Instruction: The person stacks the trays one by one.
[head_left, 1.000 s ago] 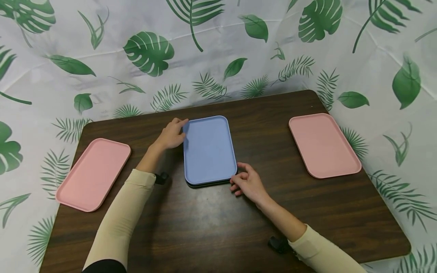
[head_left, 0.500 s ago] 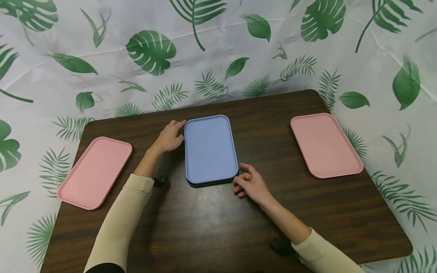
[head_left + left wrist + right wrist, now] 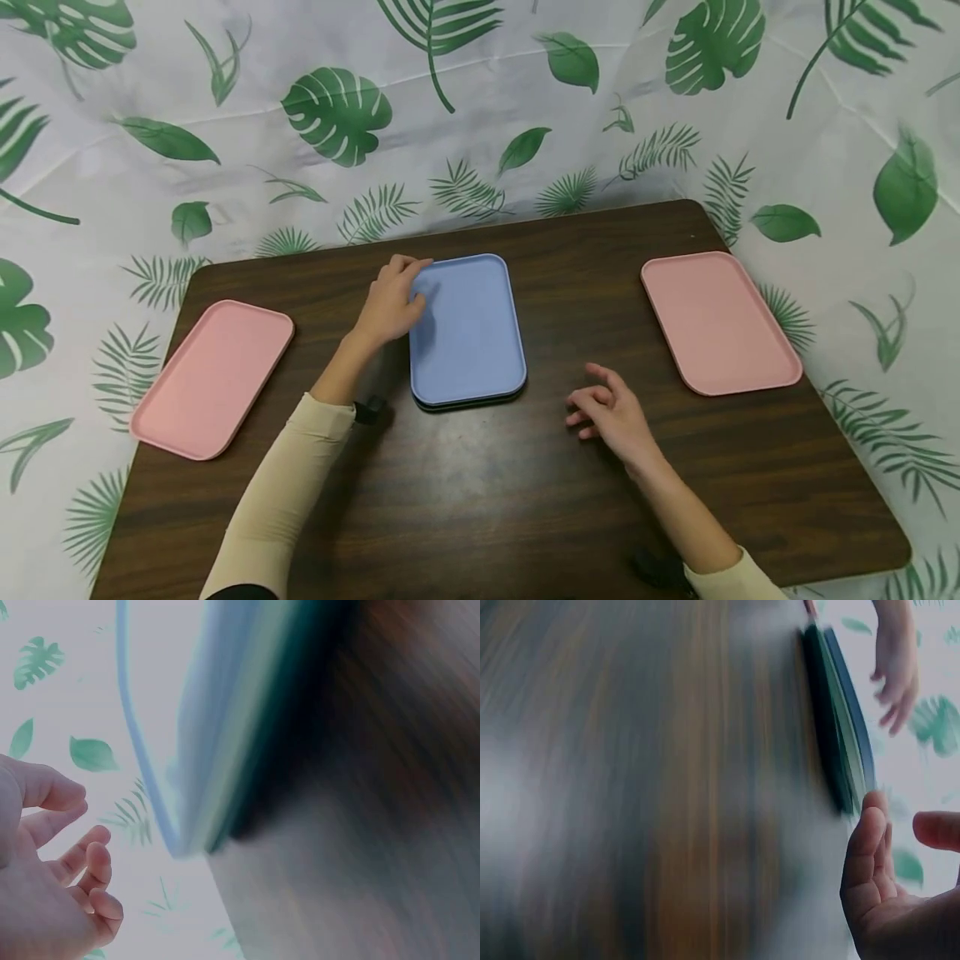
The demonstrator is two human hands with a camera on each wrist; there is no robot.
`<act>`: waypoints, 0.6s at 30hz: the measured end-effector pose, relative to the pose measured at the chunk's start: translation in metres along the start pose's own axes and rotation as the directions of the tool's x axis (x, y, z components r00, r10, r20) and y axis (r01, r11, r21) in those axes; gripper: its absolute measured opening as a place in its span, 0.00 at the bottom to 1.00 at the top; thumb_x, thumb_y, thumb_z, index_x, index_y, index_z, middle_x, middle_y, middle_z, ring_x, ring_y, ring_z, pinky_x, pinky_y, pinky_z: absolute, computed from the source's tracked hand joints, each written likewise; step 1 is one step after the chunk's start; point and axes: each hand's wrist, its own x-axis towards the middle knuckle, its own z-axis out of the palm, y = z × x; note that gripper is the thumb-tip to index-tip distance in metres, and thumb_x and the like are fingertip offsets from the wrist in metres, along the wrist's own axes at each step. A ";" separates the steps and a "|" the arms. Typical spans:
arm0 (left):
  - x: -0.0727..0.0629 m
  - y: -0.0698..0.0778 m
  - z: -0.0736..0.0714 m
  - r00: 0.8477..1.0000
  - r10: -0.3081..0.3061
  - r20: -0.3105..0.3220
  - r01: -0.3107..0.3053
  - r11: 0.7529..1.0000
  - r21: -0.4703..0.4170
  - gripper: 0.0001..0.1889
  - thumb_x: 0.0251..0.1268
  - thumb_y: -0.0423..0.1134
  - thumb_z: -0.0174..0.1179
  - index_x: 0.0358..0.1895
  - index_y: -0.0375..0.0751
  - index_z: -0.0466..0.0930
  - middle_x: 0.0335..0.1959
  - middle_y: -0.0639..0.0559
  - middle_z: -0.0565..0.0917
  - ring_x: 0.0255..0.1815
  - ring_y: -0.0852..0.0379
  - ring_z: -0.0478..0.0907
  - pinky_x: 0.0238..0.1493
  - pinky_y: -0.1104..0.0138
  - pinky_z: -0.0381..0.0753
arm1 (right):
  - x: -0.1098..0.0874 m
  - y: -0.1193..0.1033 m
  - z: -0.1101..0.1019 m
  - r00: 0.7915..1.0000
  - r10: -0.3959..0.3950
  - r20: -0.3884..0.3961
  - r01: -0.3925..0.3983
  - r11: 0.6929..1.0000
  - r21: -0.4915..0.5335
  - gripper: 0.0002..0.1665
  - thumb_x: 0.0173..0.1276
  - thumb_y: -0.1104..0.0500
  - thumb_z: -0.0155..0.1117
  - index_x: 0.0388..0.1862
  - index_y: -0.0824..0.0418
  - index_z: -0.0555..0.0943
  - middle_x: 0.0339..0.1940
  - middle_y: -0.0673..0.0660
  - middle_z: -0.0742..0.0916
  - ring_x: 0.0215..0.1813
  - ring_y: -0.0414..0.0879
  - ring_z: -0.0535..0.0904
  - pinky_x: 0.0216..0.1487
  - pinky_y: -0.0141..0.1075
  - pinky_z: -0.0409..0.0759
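Note:
A blue tray (image 3: 472, 333) lies on top of a stack at the middle of the table, with darker and greenish edges showing beneath it in the left wrist view. My left hand (image 3: 390, 302) hovers over the stack's upper left corner, fingers loosely bent; in the left wrist view a gap shows between it and the blue rim. To the right of the stack, apart from it, my right hand (image 3: 609, 412) hangs above the table with loosely curled fingers and nothing in them.
One pink tray (image 3: 213, 379) lies slanted at the table's left edge. Another pink tray (image 3: 720, 323) lies near the right edge. Behind the brown wooden table (image 3: 465, 500) hangs a white cloth (image 3: 465, 125) printed with green leaves.
My right hand has left the stack's lower right corner and moved right. My left hand has shifted slightly right, from the stack's left edge to over its corner. The trays stay in place.

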 end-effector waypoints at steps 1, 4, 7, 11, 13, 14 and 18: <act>0.002 0.005 0.001 1.000 0.023 -0.015 -0.023 1.000 -0.005 0.27 0.64 0.27 0.53 0.68 0.37 0.71 0.59 0.37 0.70 0.57 0.38 0.68 0.48 0.44 0.67 | -0.001 0.001 -0.007 1.000 -0.010 -0.029 0.009 1.000 -0.011 0.37 0.74 0.58 0.58 0.76 0.64 0.55 0.48 0.70 0.83 0.35 0.47 0.86 0.31 0.37 0.83; 0.008 0.023 0.005 0.995 0.083 -0.048 -0.084 0.996 -0.020 0.25 0.65 0.27 0.52 0.66 0.38 0.73 0.58 0.40 0.72 0.55 0.40 0.70 0.45 0.47 0.67 | -0.003 0.003 -0.035 0.992 -0.037 -0.117 0.032 0.999 -0.044 0.37 0.75 0.58 0.57 0.76 0.65 0.54 0.43 0.58 0.87 0.33 0.42 0.85 0.29 0.35 0.82; 0.014 0.044 0.011 0.988 0.141 -0.069 -0.144 0.989 -0.027 0.24 0.65 0.28 0.51 0.64 0.39 0.75 0.55 0.42 0.74 0.49 0.44 0.72 0.41 0.52 0.68 | -0.006 0.005 -0.067 0.973 -0.045 -0.228 0.039 0.999 -0.034 0.38 0.75 0.58 0.58 0.75 0.68 0.54 0.35 0.45 0.87 0.30 0.39 0.85 0.24 0.32 0.79; 0.020 0.076 0.029 0.972 0.221 -0.084 -0.223 0.975 -0.016 0.24 0.62 0.28 0.52 0.63 0.42 0.76 0.50 0.45 0.77 0.40 0.49 0.72 0.34 0.58 0.68 | -0.011 0.008 -0.109 0.911 0.016 -0.412 0.005 0.999 0.048 0.36 0.72 0.59 0.60 0.73 0.67 0.57 0.29 0.41 0.87 0.22 0.37 0.83 0.18 0.29 0.74; 0.021 0.096 0.039 0.968 0.242 -0.061 -0.244 0.970 -0.020 0.24 0.62 0.29 0.53 0.63 0.42 0.76 0.49 0.46 0.78 0.38 0.52 0.72 0.33 0.60 0.68 | -0.013 0.010 -0.128 0.857 0.069 -0.510 -0.018 0.994 0.104 0.32 0.71 0.60 0.61 0.69 0.63 0.61 0.25 0.41 0.86 0.19 0.37 0.81 0.16 0.29 0.72; 0.020 0.107 0.045 0.969 0.244 -0.037 -0.245 0.969 -0.027 0.25 0.63 0.29 0.53 0.65 0.44 0.75 0.50 0.47 0.78 0.37 0.53 0.71 0.32 0.61 0.68 | -0.014 0.012 -0.138 0.827 0.090 -0.555 -0.025 0.992 0.124 0.30 0.70 0.61 0.61 0.68 0.62 0.62 0.23 0.41 0.86 0.17 0.37 0.80 0.15 0.29 0.71; 0.018 0.150 0.072 0.973 0.208 0.100 -0.197 0.974 -0.109 0.25 0.68 0.35 0.54 0.69 0.46 0.70 0.53 0.50 0.78 0.29 0.58 0.71 0.25 0.67 0.68 | -0.017 0.017 -0.172 0.722 0.140 -0.677 -0.048 0.987 0.152 0.26 0.69 0.62 0.61 0.63 0.56 0.65 0.18 0.40 0.84 0.12 0.37 0.76 0.12 0.29 0.67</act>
